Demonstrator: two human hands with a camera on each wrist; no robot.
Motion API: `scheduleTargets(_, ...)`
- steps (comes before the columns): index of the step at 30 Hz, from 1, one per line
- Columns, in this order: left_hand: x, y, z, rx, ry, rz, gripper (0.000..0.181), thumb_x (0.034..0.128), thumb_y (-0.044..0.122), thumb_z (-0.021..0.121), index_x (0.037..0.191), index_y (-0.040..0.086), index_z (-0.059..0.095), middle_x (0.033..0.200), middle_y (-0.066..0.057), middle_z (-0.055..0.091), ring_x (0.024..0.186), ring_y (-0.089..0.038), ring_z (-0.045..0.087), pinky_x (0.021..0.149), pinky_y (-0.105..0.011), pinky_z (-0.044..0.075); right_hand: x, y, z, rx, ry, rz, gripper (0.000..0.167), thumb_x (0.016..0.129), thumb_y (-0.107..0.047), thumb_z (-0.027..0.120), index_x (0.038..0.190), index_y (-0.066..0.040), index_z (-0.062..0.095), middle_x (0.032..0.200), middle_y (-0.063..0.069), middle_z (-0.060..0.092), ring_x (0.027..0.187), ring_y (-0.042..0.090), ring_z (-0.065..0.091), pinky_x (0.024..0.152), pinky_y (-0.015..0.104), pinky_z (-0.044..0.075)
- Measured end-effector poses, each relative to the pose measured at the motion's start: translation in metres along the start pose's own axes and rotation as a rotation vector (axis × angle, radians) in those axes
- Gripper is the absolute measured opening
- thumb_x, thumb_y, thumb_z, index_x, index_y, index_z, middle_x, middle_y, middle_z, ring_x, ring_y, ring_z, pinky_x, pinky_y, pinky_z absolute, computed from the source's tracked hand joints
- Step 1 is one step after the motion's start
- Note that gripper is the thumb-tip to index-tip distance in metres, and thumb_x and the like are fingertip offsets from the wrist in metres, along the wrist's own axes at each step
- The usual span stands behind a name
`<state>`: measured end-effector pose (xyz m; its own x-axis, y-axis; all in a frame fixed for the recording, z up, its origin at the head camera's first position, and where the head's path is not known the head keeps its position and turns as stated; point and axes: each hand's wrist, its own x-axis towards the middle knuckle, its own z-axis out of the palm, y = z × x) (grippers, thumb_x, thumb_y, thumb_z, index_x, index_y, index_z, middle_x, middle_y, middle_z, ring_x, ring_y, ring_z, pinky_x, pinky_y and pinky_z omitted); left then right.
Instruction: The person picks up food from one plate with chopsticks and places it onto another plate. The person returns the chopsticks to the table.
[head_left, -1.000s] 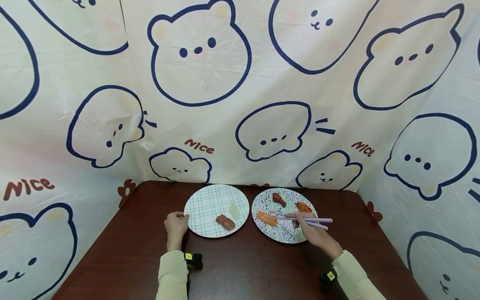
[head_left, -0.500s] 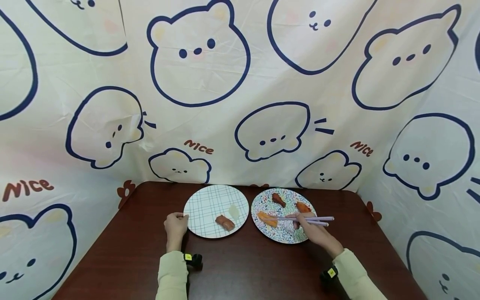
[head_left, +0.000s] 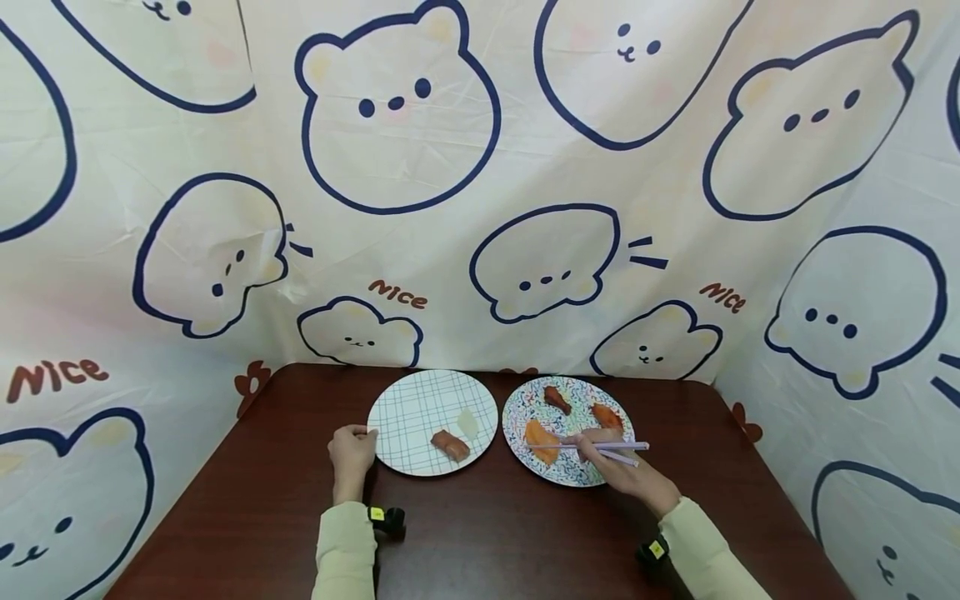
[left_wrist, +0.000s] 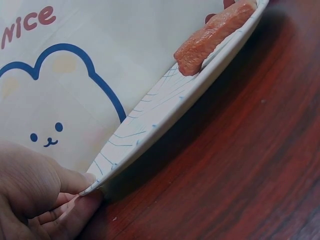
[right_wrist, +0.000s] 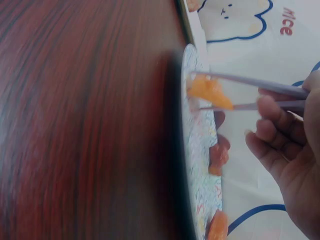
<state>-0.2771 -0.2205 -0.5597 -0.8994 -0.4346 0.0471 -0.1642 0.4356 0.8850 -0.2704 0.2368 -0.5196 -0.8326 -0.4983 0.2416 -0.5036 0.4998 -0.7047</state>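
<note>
My left hand (head_left: 351,454) pinches the left rim of a white plate (head_left: 405,417) with blue grid lines. In the left wrist view the thumb lies on top of that rim, fingers below. On this plate are a reddish-brown meat piece (head_left: 450,445) and a pale green flat piece (head_left: 468,423). My right hand (head_left: 622,471) holds a pair of lilac chopsticks (right_wrist: 240,80) over a speckled plate (head_left: 517,396). Their tips lie on either side of an orange food piece (right_wrist: 207,90); whether both press it I cannot tell.
A small brown drumstick (head_left: 557,400) and an orange-red food piece (head_left: 607,416) lie at the back of the speckled plate. Both plates stand side by side on a dark wooden table (head_left: 465,542). A bear-print cloth (head_left: 435,250) rises behind and at the sides.
My right hand and the chopsticks have shifted slightly left and toward me. The orange food piece has turned on the speckled plate. My left hand has stayed at the grid plate's rim.
</note>
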Motion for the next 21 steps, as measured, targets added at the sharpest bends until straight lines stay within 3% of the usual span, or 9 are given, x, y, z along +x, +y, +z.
scheduleTargets(6, 0.0, -0.001, 0.001, 0.001, 0.008, 0.011, 0.031, 0.1003, 0.012, 0.059, 0.116, -0.014, 0.067, 0.099, -0.028, 0.069, 0.094, -0.044, 0.064, 0.083, -0.058, 0.052, -0.001, -0.005, 0.003, -0.057, 0.005, -0.056, 0.038, 0.111, -0.023, 0.044, 0.102, -0.004, 0.075, 0.073, 0.009, 0.063, 0.066, 0.008, 0.051, 0.059, 0.023, 0.046)
scheduleTargets(9, 0.0, -0.001, 0.0, 0.002, 0.007, 0.009, 0.031, 0.1004, 0.012, 0.059, 0.116, -0.013, 0.067, 0.099, -0.028, 0.069, 0.094, -0.044, 0.063, 0.082, -0.057, 0.052, -0.002, -0.01, 0.006, -0.101, 0.006, -0.124, 0.033, 0.11, -0.016, 0.047, 0.095, -0.004, 0.074, 0.07, 0.009, 0.061, 0.063, 0.003, 0.049, 0.058, 0.022, 0.047)
scheduleTargets(14, 0.0, 0.0, 0.001, 0.002, 0.007, -0.002, 0.031, 0.1001, 0.012, 0.06, 0.116, -0.013, 0.067, 0.099, -0.028, 0.069, 0.092, -0.043, 0.064, 0.081, -0.056, 0.052, 0.0, -0.018, 0.011, -0.206, 0.051, -0.236, 0.032, 0.104, -0.005, 0.054, 0.074, -0.005, 0.064, 0.063, -0.01, 0.046, 0.061, -0.001, 0.043, 0.06, 0.02, 0.045)
scheduleTargets(16, -0.001, 0.0, 0.001, 0.001, 0.01, -0.003, 0.03, 0.1, 0.012, 0.06, 0.116, -0.013, 0.067, 0.099, -0.028, 0.069, 0.091, -0.042, 0.064, 0.081, -0.056, 0.052, -0.001, -0.019, 0.013, -0.218, 0.057, -0.24, 0.032, 0.105, -0.005, 0.054, 0.074, -0.005, 0.063, 0.067, -0.017, 0.04, 0.063, -0.001, 0.042, 0.059, 0.02, 0.043)
scheduleTargets(21, 0.0, 0.002, 0.001, 0.002, 0.018, -0.003, 0.029, 0.0998, 0.012, 0.06, 0.115, -0.012, 0.068, 0.098, -0.027, 0.069, 0.091, -0.042, 0.064, 0.081, -0.056, 0.052, -0.004, -0.015, 0.011, -0.175, 0.056, -0.206, 0.035, 0.108, -0.013, 0.052, 0.076, -0.005, 0.065, 0.068, -0.018, 0.042, 0.064, 0.0, 0.044, 0.058, 0.02, 0.044)
